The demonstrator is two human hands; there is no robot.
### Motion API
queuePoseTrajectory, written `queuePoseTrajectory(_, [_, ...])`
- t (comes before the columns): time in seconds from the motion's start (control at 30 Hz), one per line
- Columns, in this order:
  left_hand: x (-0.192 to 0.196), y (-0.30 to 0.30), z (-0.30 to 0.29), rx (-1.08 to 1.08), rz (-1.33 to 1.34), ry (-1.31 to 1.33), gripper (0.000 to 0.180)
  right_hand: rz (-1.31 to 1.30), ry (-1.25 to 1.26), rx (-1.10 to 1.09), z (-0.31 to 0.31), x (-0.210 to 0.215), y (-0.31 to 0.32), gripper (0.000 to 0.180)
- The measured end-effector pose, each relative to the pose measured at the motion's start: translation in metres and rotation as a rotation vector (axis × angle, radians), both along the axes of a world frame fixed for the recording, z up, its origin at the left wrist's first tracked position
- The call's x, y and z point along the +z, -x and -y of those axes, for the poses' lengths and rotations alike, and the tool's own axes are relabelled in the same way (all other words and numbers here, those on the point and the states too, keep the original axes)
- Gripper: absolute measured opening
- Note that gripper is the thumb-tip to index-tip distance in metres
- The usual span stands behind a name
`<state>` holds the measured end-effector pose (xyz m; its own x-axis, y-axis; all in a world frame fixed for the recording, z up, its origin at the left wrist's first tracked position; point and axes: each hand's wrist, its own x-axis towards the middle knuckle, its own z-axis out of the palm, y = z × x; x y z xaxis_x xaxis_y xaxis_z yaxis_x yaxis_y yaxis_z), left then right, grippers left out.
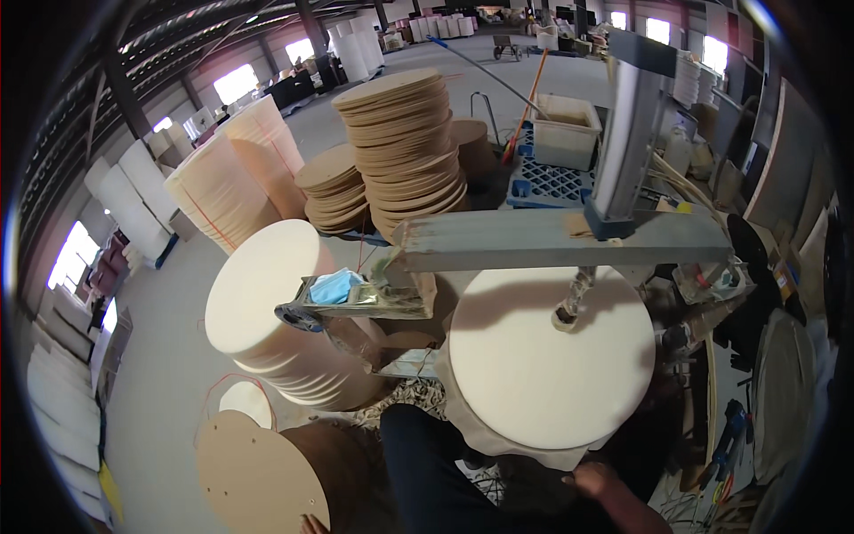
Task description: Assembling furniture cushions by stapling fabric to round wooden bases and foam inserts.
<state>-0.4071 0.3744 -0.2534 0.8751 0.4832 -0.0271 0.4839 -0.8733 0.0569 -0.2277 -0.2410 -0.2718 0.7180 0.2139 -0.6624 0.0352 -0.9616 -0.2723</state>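
A thick white foam disc [543, 374] lies flat under a metal arm, with grey cloth [516, 448] showing around its lower rim. At the disc's near right edge is my right hand [594, 481], its fingers closed on the cloth's edge. Low on the left, a tan round board [258, 472] with several small holes tops a brown round stack. Fingertips of my left hand [311, 524] curl over this board's near edge; the remainder of that hand is out of view. A rod [574, 298] under the arm meets the foam disc.
Overhead runs the grey beam [560, 240] with an upright cylinder [627, 133]. Foam discs [267, 285] are stacked to the left, beyond which stand tall piles of tan boards [400, 142]. A blue pallet [547, 182] holds a white bin [569, 133]. Tools [729, 436] lie at right.
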Motion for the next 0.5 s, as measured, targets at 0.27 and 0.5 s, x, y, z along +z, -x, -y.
queuePoseTrajectory(0.27, [0.026,0.020,-0.026,0.070,0.039,-0.257,0.064,0.204,-0.086,-0.046,-0.003,0.012,0.008,0.048])
queuePoseTrajectory(0.5, [0.183,-0.065,0.032,-0.110,0.444,-0.226,0.034,0.295,-0.347,-0.001,-0.016,0.055,0.011,0.035])
